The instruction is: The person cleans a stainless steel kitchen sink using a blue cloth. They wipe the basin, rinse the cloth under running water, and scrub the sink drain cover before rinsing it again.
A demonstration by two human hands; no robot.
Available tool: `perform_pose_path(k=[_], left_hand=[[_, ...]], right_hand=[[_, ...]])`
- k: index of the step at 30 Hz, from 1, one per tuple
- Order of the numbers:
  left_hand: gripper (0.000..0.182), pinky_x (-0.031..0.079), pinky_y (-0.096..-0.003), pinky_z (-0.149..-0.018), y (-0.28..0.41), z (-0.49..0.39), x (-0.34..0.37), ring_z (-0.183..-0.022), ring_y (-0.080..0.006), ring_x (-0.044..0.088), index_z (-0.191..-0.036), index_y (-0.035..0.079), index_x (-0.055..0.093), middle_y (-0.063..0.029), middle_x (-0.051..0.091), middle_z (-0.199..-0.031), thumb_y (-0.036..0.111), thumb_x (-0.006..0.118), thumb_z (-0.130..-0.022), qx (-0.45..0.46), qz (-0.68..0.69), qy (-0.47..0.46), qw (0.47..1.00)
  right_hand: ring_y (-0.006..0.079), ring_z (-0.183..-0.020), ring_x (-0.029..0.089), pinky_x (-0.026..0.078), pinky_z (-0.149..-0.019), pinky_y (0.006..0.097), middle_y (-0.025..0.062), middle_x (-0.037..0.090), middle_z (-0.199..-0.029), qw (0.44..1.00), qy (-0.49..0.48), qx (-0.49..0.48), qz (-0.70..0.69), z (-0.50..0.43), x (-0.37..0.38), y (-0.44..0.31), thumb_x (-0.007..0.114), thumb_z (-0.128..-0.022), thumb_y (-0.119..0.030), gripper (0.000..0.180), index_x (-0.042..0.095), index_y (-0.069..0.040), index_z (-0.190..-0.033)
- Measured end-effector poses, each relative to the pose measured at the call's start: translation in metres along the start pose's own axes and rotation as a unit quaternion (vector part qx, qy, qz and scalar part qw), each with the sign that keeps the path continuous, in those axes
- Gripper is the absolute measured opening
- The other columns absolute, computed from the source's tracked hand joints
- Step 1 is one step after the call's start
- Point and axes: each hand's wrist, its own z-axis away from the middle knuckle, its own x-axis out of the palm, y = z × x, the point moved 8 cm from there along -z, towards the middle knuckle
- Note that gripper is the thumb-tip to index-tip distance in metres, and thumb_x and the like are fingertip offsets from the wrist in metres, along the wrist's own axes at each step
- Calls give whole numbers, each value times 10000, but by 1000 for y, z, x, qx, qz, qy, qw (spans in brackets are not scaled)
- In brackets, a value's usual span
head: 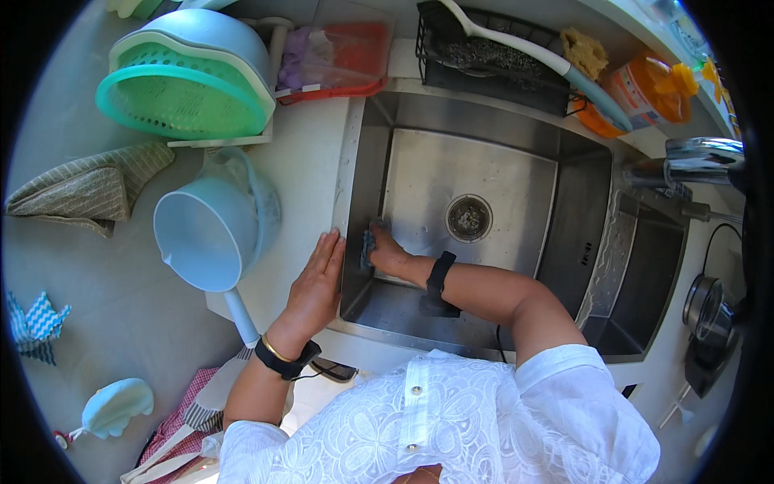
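Inside the stainless steel sink, my right hand presses a small blue-grey cloth or scouring pad against the left wall; the fingers partly hide it. My left hand lies flat along the sink's left rim, fingers together and pointing away from me, with no object visible in it. A round drain strainer with small bits in it sits in the sink floor, to the right of my right hand. Water drops dot the steel.
Left of the sink stand a light blue dipper and a green colander. Behind it are a red tray, a black wire rack with a long-handled brush, and an orange bottle. A chrome faucet rises at the right.
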Motion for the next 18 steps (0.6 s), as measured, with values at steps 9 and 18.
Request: perform_pose_path(k=[9,18], left_hand=[[773,326,-373,-1107,2,-1,-3,-1384,-330,280,-1414,-2,305,-172,272,-1496,-154,533,-692,7,-10,40,999],[951,330,-353,-1110,-2,-4,3,-1409,-307,225,-1447,56,251,-141,220,-1523,-111,686,-618,4,-51,20,998]], right_hand=[[396,-1227,458,363,-1043,378,267,470,-1330,954,251,-152,-57,-116,-118,-5,491,-787,49,591,394,13,-1369],[358,-1279,402,320,-1062,420,227,437,-1365,988,-93,-59,105,-3,22,45,543,-843,-119,532,402,6,-1340]])
